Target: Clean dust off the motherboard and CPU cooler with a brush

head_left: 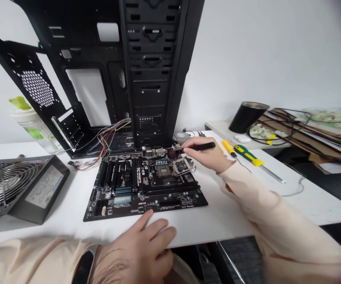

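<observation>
A black motherboard (166, 189) lies flat on the white table, its CPU socket cover (182, 166) raised. Above its rear ports, my right hand (204, 152) pinches a small brush by its black handle (203, 146). The brush's dark head is at the ports near the far right corner; whether it touches them I cannot tell. My left hand (147, 244) is at the table's front edge with fingers spread and holding nothing. Its index fingertip is at the board's near edge.
Behind the board stands an open black computer case (158, 79) with loose coloured wires (107, 138). A power supply (44, 185) sits at left, near a bottle (37, 126). To the right are two screwdrivers (249, 155), a black cup (247, 117) and stacked cardboard (291, 134).
</observation>
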